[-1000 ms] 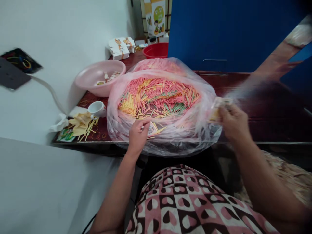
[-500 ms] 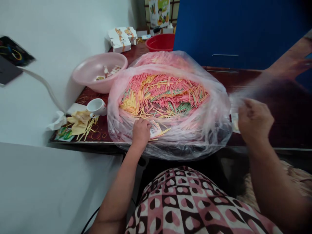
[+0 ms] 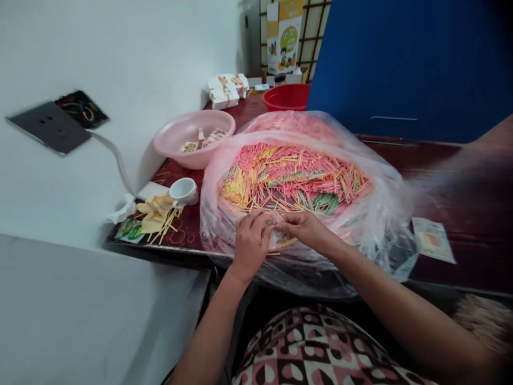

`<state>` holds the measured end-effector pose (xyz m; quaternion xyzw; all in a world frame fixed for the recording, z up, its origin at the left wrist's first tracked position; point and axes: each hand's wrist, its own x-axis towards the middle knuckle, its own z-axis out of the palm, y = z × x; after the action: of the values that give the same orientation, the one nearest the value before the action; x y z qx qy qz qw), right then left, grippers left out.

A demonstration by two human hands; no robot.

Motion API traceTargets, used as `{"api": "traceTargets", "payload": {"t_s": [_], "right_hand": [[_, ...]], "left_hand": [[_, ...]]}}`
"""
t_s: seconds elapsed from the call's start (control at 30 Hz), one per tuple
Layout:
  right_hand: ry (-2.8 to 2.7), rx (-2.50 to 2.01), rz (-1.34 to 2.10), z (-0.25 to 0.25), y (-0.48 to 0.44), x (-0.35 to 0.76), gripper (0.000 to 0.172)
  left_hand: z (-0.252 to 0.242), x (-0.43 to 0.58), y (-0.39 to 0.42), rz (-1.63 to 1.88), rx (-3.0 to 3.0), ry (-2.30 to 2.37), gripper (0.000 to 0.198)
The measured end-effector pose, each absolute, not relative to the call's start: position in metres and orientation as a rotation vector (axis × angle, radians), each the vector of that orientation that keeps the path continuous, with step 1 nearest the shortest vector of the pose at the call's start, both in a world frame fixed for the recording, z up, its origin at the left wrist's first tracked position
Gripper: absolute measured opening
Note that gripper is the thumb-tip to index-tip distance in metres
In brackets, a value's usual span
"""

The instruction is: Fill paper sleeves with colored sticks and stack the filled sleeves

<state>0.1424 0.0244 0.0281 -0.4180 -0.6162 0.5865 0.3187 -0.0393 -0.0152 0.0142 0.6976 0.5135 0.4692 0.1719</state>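
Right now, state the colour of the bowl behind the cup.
Pale pink bowl, head view.

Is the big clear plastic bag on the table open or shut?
The clear plastic bag is open: its rolled-back mouth shows pink, yellow and green sticks inside.

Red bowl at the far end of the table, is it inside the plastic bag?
No, the red bowl sits on the table beyond the plastic bag, which holds the colored sticks.

Left hand (image 3: 251, 245) and right hand (image 3: 304, 229) meet — forearms (image 3: 385, 289) angling inward.
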Motion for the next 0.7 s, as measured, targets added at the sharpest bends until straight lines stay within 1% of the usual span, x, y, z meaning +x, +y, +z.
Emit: {"api": "traceTargets", "payload": {"t_s": [0.1, 0.17, 0.27, 0.37, 0.47, 0.57, 0.7], "right_hand": [[-1.576, -1.161, 1.502, 0.029, 0.025, 0.145, 0.05], [-1.539, -1.128, 1.519, 0.031, 0.025, 0.144, 0.048], [-1.484, -1.051, 1.56, 0.033, 0.028, 0.139, 0.043], [-1.529, -1.102, 1.548, 0.03, 0.033, 0.133, 0.044], [-1.649, -1.174, 1.384, 0.024, 0.037, 0.126, 0.053], [-1.766, -1.168, 1.169, 0.021, 0.043, 0.117, 0.062], [-1.954, -1.109, 1.162, 0.023, 0.069, 0.108, 0.065]], "left_hand": [[0.014, -0.044, -0.01, 1.277, 1.541, 1.454, 0.041], [0.016, -0.048, -0.006, 1.169, 1.257, 1.367, 0.046], [0.019, -0.053, -0.002, 1.049, 1.097, 1.223, 0.04], [0.021, -0.057, -0.001, 1.055, 1.146, 1.216, 0.032], [0.019, -0.061, -0.001, 1.099, 1.23, 1.302, 0.022], [0.017, -0.064, 0.001, 1.126, 1.377, 1.378, 0.021], [0.013, -0.066, 0.002, 1.278, 1.657, 1.519, 0.013]]}}
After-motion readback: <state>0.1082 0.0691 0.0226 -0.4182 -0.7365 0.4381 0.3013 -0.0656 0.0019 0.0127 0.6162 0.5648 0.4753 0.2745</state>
